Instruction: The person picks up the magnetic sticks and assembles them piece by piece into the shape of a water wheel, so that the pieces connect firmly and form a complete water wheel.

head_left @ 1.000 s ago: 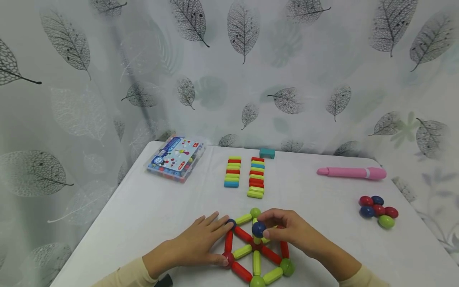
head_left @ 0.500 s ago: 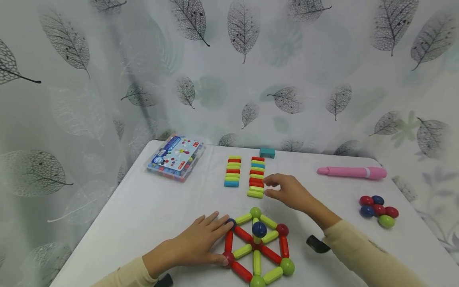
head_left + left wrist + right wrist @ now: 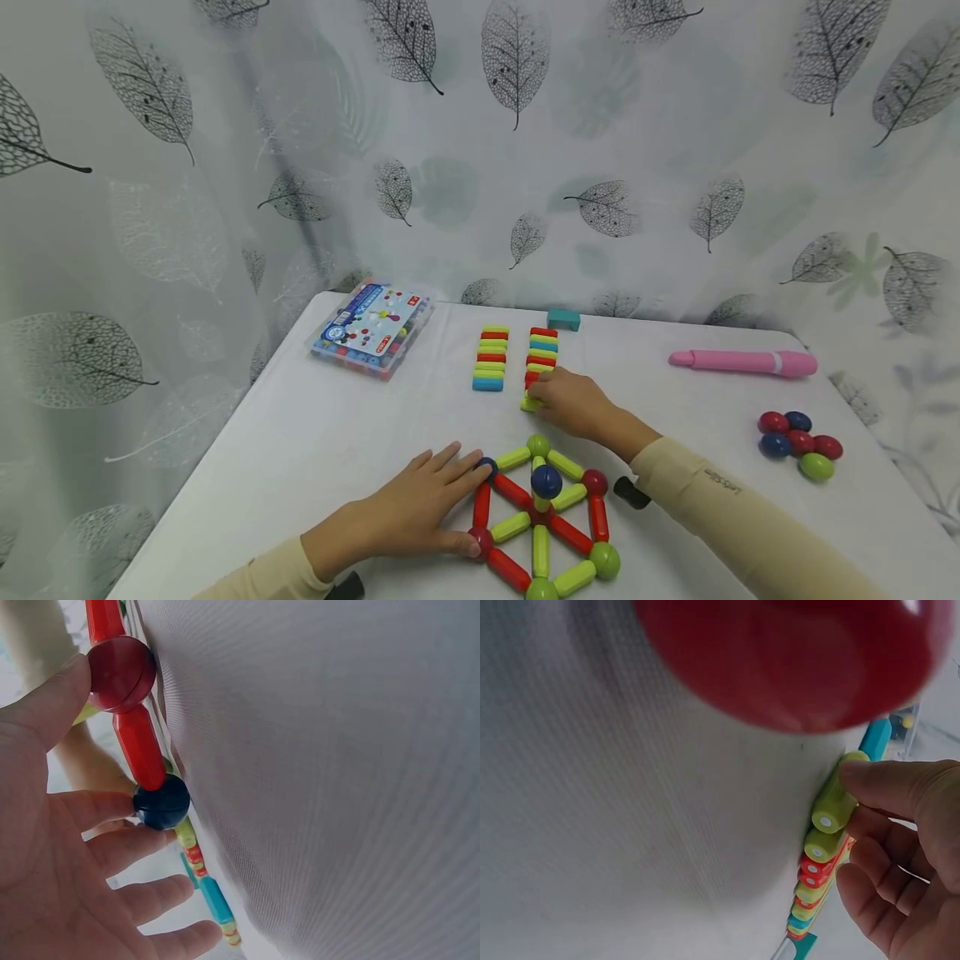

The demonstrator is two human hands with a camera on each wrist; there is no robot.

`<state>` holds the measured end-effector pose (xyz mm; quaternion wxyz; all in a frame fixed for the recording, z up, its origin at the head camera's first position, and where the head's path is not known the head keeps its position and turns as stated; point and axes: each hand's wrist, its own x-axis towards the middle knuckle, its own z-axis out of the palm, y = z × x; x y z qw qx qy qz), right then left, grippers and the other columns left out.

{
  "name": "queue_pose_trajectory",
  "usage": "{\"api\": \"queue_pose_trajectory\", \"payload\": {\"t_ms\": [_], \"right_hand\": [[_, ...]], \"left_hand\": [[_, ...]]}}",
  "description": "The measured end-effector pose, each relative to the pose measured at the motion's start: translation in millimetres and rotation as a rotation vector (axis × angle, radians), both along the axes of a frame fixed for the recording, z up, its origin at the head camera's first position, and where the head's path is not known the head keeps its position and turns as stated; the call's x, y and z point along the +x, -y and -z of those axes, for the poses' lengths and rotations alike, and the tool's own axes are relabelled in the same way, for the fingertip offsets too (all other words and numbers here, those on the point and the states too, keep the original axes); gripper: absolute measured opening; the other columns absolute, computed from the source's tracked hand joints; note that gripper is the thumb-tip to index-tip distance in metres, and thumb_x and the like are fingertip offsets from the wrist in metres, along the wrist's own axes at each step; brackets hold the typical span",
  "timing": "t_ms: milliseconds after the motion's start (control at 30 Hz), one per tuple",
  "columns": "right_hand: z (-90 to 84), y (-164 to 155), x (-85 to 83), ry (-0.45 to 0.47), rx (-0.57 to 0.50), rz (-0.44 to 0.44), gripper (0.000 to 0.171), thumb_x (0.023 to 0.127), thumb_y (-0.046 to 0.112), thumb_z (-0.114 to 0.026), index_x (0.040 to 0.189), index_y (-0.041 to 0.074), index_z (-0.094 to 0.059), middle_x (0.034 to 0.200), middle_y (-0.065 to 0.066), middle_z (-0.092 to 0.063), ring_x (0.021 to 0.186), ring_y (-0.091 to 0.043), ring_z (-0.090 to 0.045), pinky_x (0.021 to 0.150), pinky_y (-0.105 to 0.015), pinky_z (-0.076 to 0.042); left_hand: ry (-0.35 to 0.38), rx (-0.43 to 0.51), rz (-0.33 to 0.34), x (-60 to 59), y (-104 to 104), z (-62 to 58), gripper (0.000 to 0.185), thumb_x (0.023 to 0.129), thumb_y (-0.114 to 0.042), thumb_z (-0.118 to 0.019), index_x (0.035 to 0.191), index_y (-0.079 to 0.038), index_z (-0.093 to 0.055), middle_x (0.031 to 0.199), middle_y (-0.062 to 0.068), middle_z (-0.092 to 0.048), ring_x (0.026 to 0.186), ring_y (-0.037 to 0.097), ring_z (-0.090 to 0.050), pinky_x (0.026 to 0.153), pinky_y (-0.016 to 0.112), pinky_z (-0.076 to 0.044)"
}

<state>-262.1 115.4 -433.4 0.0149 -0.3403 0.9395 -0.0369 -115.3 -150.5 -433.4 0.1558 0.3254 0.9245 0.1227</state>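
Green stick (image 3: 832, 804), front end of the right-hand row of sticks (image 3: 540, 358) on the white table (image 3: 315, 442): right hand (image 3: 573, 402) over it, thumb on top, fingers curled beside the row; whether they pinch it, cannot tell. A 2nd row of sticks (image 3: 491, 358) lies just left of this grip. Stick-and-ball frame (image 3: 543, 521), nearer the person: left hand (image 3: 408, 512) flat, fingers spread, touching its dark blue ball (image 3: 161, 802) and red ball (image 3: 120, 671). Well to the right: pink pen (image 3: 742, 362), cluster of balls (image 3: 798, 442). Far left: plastic box (image 3: 371, 331).
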Motion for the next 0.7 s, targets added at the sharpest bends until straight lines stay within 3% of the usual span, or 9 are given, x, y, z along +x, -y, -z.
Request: {"api": "queue_pose_trajectory", "payload": {"t_ms": [500,600,700], "right_hand": [[2.9,4.9,2.2,0.024,0.027,0.075,0.027,0.086,0.028,-0.083,0.108,0.015,-0.076,0.095,0.001,-0.068,0.088,-0.016,-0.061,0.076,-0.034,-0.059],[2.5,1.0,2.9,0.09,-0.062,0.108,0.027,0.086,0.026,-0.081,0.108,0.014,-0.074,0.097,0.003,-0.069,0.089,-0.015,-0.061,0.08,-0.035,-0.058],[0.5,-6.0,4.3,0.205,-0.233,0.139,0.021,0.086,0.021,-0.078,0.105,0.014,-0.072,0.095,0.006,-0.068,0.086,-0.013,-0.06,0.081,-0.033,-0.057]], "left_hand": [[-0.003,0.003,-0.004,-0.1,-1.0,-0.3,0.094,0.086,-0.078,-0.056,0.162,-0.029,-0.03,0.167,-0.005,-0.029,0.154,0.033,-0.024,0.117,0.063,-0.031],[-0.001,0.005,-0.004,0.0,-1.1,-0.5,0.094,0.086,-0.078,-0.056,0.162,-0.029,-0.03,0.167,-0.005,-0.029,0.154,0.033,-0.024,0.117,0.063,-0.031],[0.007,0.006,-0.006,0.2,-0.7,-1.2,0.094,0.086,-0.078,-0.056,0.162,-0.029,-0.03,0.167,-0.005,-0.029,0.154,0.033,-0.024,0.117,0.063,-0.031]]}}
